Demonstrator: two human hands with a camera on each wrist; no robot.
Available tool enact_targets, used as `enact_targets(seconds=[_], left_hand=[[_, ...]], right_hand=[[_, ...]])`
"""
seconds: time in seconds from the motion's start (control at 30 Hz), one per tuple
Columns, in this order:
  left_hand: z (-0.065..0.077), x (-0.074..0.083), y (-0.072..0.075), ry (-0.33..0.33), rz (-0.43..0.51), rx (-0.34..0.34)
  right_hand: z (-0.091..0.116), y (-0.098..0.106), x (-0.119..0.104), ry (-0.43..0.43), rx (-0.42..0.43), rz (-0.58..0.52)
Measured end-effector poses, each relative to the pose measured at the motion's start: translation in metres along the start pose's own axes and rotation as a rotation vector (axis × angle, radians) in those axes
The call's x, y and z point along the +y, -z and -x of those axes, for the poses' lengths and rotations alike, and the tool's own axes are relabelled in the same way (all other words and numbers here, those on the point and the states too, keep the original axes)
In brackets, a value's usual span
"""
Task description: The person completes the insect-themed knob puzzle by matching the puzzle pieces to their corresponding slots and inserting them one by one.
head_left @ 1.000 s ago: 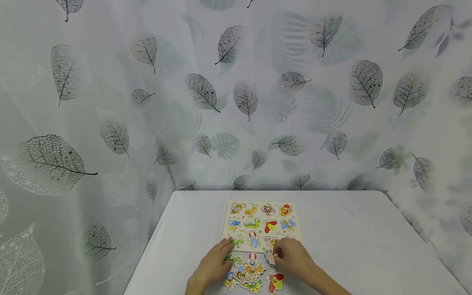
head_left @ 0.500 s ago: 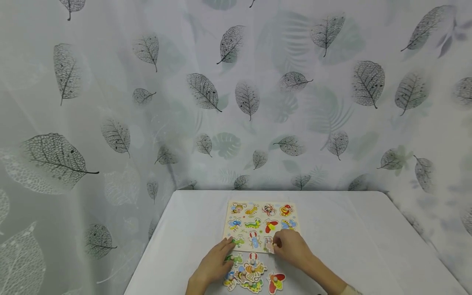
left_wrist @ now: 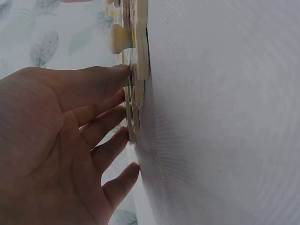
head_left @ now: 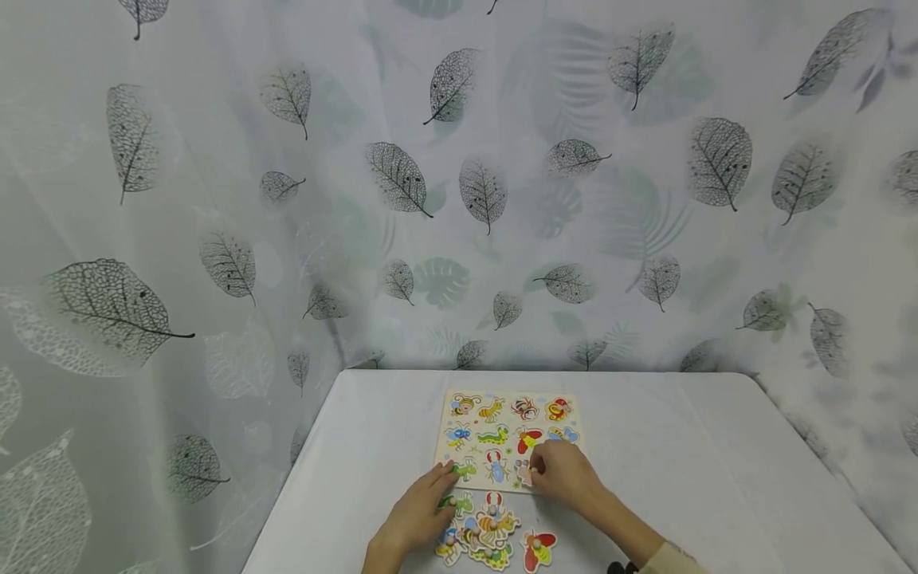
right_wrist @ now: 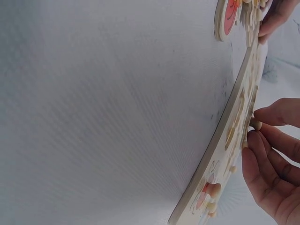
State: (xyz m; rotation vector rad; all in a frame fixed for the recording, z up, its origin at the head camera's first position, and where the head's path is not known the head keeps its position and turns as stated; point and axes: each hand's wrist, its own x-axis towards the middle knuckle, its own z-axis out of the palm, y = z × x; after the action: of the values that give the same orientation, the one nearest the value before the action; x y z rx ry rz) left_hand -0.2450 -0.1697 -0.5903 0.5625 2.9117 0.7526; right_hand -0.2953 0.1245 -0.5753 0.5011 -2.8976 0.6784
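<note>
A wooden insect puzzle board [head_left: 479,459] lies on the white table, its printed insects in rows. My right hand [head_left: 570,476] pinches the round knob of a pinkish puzzle piece [head_left: 524,472] over the board's front row, right of the blue beetle picture. In the right wrist view, thumb and fingers [right_wrist: 265,115] close on that knob, with the piece close over the board. My left hand [head_left: 423,510] rests at the board's front left corner, fingers extended and touching the edges of the wood in the left wrist view. Beside its thumb lies a green puzzle piece [head_left: 464,503].
In front of the board, several knobbed puzzle pieces [head_left: 495,528] overlap in a pile. A red-winged piece [head_left: 538,552] lies apart to their right. Leaf-patterned curtain [head_left: 480,191] hangs behind the table. Small dark round objects [head_left: 615,568] show at the bottom edge near the right sleeve.
My right hand has moved the pinkish piece from in front of the board up onto its front row, then slightly further back. The left hand stays in place.
</note>
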Motion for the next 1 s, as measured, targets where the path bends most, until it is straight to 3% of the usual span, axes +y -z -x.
enact_targets(seconds=[0.73,1.0], left_hand=[[-0.0016,-0.0043,-0.0072,0.007,-0.009,0.028],[-0.0002,-0.0004,-0.0020,0.003,0.010,0.014]], right_hand=[[-0.0041,-0.0070,0.0042,-0.053,-0.042,-0.023],[-0.0040,-0.0060,0.0039,-0.049,-0.042,-0.023]])
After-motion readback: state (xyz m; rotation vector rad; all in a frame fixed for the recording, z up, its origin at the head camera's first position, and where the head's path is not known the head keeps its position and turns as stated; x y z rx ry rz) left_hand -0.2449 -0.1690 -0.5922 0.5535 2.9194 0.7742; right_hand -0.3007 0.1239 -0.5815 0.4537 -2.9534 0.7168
